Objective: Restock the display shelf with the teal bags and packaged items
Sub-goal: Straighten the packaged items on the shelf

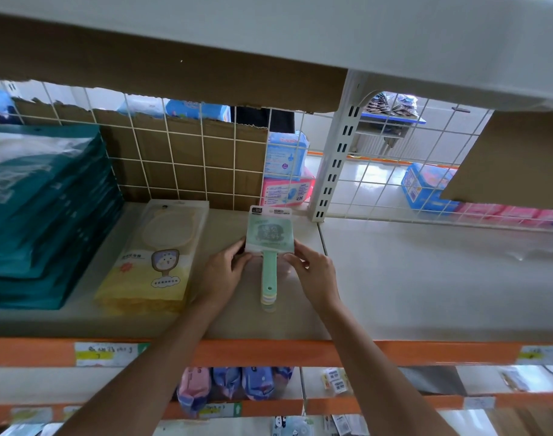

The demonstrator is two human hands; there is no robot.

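Left hand (224, 269) and right hand (314, 272) both pinch the green mirror pack (270, 231) on the shelf (426, 278), label's blurry, teal bags (45, 215) run off-frame left.

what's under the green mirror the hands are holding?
Under the green mirror, held by the left hand and right hand, more handle ends show, yellowish and pale. Their heads are covered, so the count is unclear.

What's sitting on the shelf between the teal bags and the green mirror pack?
A yellow packaged item lies flat there, seen in the head view.
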